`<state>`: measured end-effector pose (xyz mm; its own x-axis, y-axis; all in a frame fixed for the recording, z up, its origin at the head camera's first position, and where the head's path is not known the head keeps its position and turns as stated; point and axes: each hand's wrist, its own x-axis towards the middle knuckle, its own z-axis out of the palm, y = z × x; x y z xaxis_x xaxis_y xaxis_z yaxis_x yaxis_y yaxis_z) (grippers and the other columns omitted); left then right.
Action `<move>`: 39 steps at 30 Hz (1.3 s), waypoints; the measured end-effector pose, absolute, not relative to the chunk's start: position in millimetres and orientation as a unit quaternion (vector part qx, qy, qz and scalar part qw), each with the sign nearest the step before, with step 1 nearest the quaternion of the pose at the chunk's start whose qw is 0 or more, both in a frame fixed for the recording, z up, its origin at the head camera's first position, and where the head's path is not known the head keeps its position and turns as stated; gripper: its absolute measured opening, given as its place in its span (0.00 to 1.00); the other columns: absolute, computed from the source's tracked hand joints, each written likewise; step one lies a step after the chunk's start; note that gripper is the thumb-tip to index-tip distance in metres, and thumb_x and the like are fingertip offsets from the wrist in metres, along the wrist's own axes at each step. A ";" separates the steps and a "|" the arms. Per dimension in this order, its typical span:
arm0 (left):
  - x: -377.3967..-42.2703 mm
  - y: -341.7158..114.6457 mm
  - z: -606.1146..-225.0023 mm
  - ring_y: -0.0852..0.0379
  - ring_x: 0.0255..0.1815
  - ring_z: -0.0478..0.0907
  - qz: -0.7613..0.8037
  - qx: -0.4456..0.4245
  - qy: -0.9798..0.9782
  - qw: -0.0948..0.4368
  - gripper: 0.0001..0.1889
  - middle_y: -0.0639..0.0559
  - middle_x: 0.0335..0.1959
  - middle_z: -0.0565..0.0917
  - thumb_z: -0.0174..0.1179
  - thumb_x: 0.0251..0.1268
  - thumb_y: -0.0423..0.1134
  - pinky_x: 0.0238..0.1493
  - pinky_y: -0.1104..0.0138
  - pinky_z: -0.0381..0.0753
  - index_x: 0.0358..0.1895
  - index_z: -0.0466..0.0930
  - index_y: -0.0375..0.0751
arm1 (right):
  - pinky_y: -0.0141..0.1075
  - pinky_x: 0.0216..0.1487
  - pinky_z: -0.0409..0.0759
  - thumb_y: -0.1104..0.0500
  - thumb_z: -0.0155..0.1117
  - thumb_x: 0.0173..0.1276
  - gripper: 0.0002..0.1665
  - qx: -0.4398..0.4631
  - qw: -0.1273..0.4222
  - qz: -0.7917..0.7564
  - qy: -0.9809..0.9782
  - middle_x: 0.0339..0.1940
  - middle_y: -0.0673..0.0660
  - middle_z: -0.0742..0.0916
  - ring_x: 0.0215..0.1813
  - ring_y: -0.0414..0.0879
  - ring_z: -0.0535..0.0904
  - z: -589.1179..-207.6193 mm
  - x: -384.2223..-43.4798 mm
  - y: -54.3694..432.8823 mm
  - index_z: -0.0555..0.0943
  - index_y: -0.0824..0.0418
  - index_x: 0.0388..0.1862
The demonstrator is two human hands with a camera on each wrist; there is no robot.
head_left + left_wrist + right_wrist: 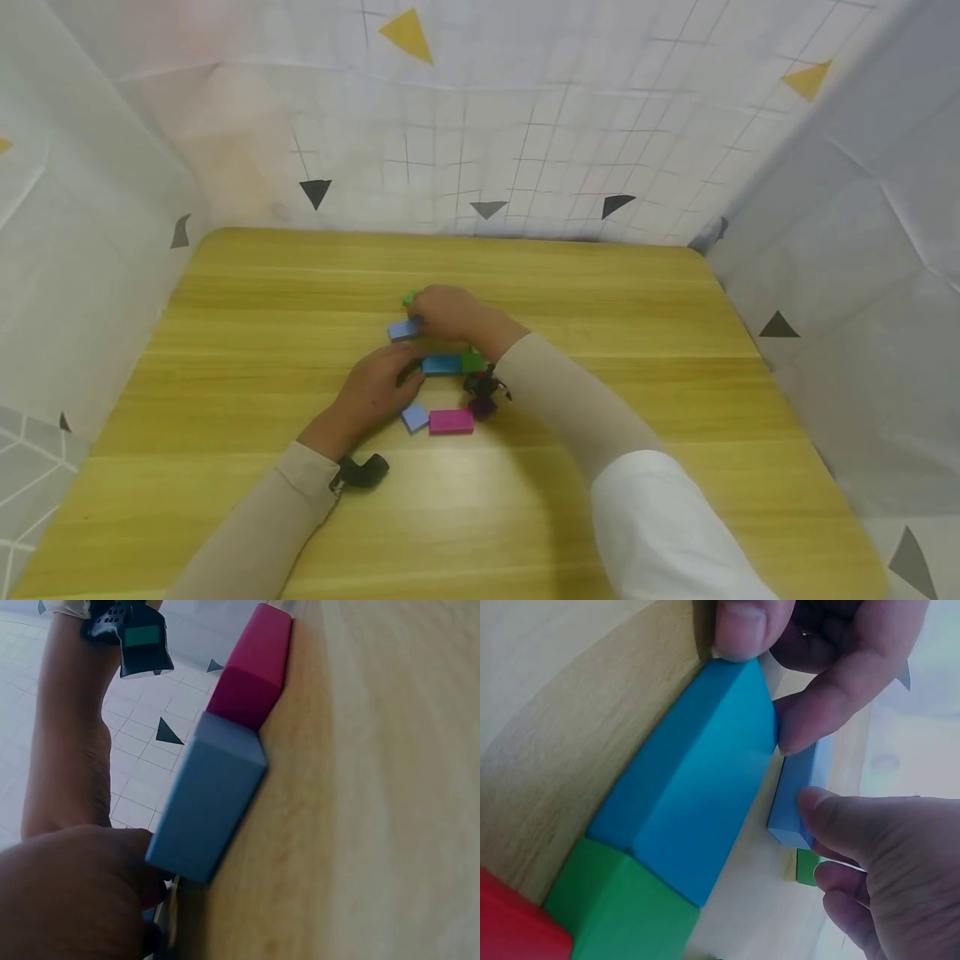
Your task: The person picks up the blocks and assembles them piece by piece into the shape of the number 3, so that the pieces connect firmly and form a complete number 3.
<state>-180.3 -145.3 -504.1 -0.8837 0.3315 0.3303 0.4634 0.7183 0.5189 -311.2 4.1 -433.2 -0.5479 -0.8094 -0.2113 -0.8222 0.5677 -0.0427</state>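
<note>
My left hand (375, 387) pinches the near end of a bright blue block (697, 787) between thumb and finger. The block lies flat, with a green block (622, 900) against its other end. Beyond it, my right hand (453, 312) has its thumb on a pale blue block (791, 799), fingers curled at its end; the fingertips behind are hidden. Another green block (409, 297) shows just past that hand. Below the left hand lie a short pale blue block (206, 802) and a pink block (251, 667), corner to end.
A red block (514, 922) adjoins the green one. Under the right wrist sits a dark purple block (482, 407), partly covered by the black wrist camera (483, 382). The wooden table (637, 317) is enclosed by patterned white cloth (487, 125) at the back and sides.
</note>
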 end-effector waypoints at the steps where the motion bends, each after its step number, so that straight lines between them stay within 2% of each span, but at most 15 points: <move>1: -180.5 -145.4 -504.2 0.52 0.55 0.80 -0.307 -0.215 -0.921 0.108 0.17 0.51 0.52 0.85 0.63 0.66 0.41 0.58 0.58 0.80 0.56 0.81 0.43 | 0.37 0.51 0.80 0.52 0.65 0.71 0.08 -0.462 0.103 0.029 0.880 0.41 0.49 0.87 0.46 0.45 0.81 -432.8 -311.1 4.5 0.86 0.53 0.44; 7: -181.3 -145.6 -504.3 0.52 0.56 0.80 -0.312 -0.212 -0.920 0.106 0.17 0.51 0.52 0.85 0.63 0.66 0.41 0.58 0.58 0.80 0.56 0.82 0.44 | 0.38 0.52 0.80 0.52 0.65 0.71 0.08 -0.452 0.103 0.010 0.886 0.40 0.50 0.86 0.44 0.45 0.80 -433.1 -311.6 7.6 0.85 0.55 0.42; 16: -181.7 -145.4 -506.1 0.54 0.56 0.80 -0.307 -0.211 -0.922 0.101 0.16 0.53 0.52 0.85 0.63 0.66 0.42 0.58 0.58 0.80 0.56 0.82 0.45 | 0.38 0.59 0.78 0.52 0.64 0.72 0.15 -0.431 0.129 -0.004 0.893 0.47 0.51 0.87 0.52 0.46 0.81 -435.2 -319.4 14.8 0.86 0.53 0.54; 26: -180.3 -144.0 -502.6 0.54 0.54 0.80 -0.310 -0.199 -0.925 0.088 0.17 0.53 0.52 0.85 0.63 0.66 0.42 0.57 0.58 0.81 0.56 0.82 0.44 | 0.40 0.63 0.77 0.54 0.65 0.72 0.17 -0.405 0.144 -0.037 0.902 0.54 0.51 0.87 0.59 0.47 0.81 -430.8 -319.5 21.4 0.85 0.53 0.57; 39: -179.9 -144.5 -504.3 0.56 0.52 0.80 -0.309 -0.194 -0.927 0.084 0.17 0.54 0.51 0.84 0.62 0.67 0.43 0.56 0.59 0.81 0.57 0.81 0.46 | 0.39 0.59 0.79 0.55 0.66 0.69 0.12 -0.373 0.132 -0.055 0.917 0.49 0.49 0.88 0.54 0.46 0.82 -431.9 -322.7 32.3 0.87 0.54 0.49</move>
<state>-179.9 -144.5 -504.3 -0.9107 0.3078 0.2754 0.4115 0.7340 0.5403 -322.7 32.3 -431.9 -0.6869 -0.6984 -0.2010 -0.6692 0.7157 -0.1999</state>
